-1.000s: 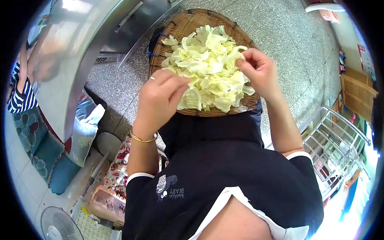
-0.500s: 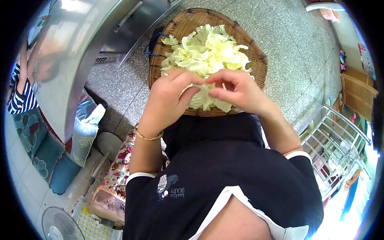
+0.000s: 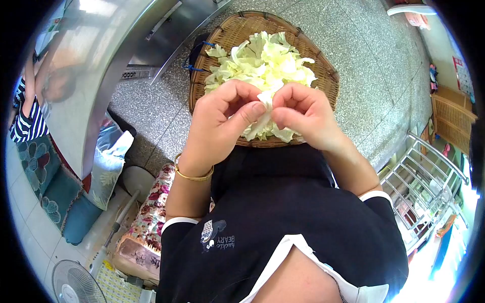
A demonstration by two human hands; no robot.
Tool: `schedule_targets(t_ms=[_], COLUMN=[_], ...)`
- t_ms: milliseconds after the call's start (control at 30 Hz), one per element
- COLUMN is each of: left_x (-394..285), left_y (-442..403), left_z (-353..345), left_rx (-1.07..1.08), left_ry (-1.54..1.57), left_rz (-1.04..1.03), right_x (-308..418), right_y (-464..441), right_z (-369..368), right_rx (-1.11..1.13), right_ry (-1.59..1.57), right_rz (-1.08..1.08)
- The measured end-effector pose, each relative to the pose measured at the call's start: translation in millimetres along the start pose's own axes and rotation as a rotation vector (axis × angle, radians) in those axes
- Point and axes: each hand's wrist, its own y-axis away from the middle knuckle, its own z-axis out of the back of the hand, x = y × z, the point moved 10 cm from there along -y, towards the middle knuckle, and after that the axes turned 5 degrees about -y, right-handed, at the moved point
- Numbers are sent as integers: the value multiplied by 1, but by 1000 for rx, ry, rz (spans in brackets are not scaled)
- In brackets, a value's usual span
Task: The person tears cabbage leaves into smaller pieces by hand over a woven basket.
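A heap of torn pale green cabbage leaves [image 3: 268,63] lies in a round woven bamboo basket [image 3: 327,83] in front of my body. Over the near side of the heap, both hands are closed on one small piece of cabbage leaf [image 3: 265,103]. My left hand [image 3: 225,116], with a gold bangle at its wrist, pinches the piece between thumb and fingers. On the other side of it, my right hand [image 3: 305,113] pinches with thumb and curled fingers. The hands hide part of the heap below them.
A shiny metal-faced cabinet [image 3: 121,40] stands at the left. A metal rack [image 3: 424,187] is on the right. Lower left are a floral-covered seat [image 3: 151,207] and a fan [image 3: 78,283]. A person's striped clothing [image 3: 30,118] shows at the far left.
Both hands have come together on a piece of cabbage leaf, which now shows between their fingertips. My left hand has shifted slightly right. The heap and basket look much the same.
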Motion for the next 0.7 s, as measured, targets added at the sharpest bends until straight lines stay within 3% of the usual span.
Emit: schedule_targets(t_ms=[133, 367, 467, 533, 700], left_x=[-4, -5, 5, 5, 9], left_y=[0, 3, 0, 0, 1], left_z=[-8, -12, -20, -33, -43], left_rx=[88, 106, 136, 198, 250], left_ry=[264, 336, 505, 856, 959], left_rz=[37, 46, 95, 80, 115], right_x=[10, 9, 9, 6, 11], right_y=[2, 6, 6, 8, 12], right_z=[3, -6, -6, -8, -7], right_rx=[-27, 49, 30, 76, 22], right_ry=[-154, -174, -234, -420, -346], right_rz=[24, -49, -54, -72, -46])
